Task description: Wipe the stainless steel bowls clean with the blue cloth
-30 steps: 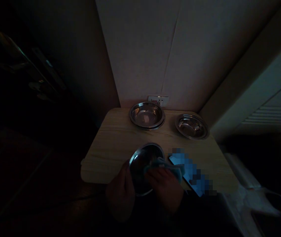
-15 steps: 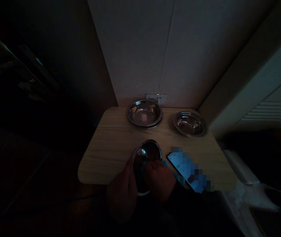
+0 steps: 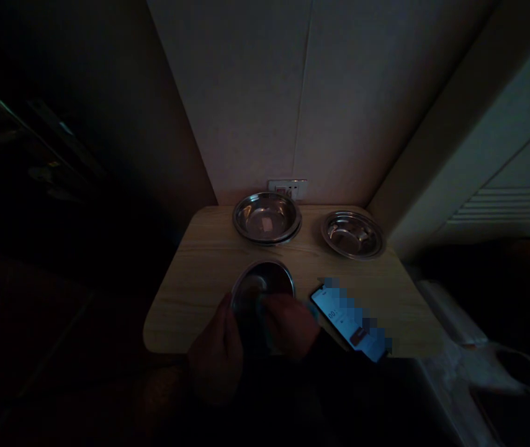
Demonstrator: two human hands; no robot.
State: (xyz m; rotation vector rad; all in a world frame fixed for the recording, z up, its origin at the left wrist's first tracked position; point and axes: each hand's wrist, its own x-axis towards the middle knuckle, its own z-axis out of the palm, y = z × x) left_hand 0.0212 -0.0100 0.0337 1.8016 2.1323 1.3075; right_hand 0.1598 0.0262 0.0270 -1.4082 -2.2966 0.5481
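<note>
A shiny metal bowl is tilted towards me at the near side of the small table. My left hand grips its left rim, thumb on the near side. Inside the bowl, my right hand is closed on a bluish-green cloth, pressed near the inner wall; most of the cloth is hidden by the fingers and the dark. Farther back stand stacked metal bowls with a pale label inside the top one, and to their right more nested metal bowls.
A lit phone lies on the wooden table right of my hands, its screen partly blurred out. Behind the table is a wall with a socket. A louvred panel stands at the right.
The bowl in my hands has turned to face up more and shifted slightly left with both hands. My right hand has moved within it. The whole view has shifted a little.
</note>
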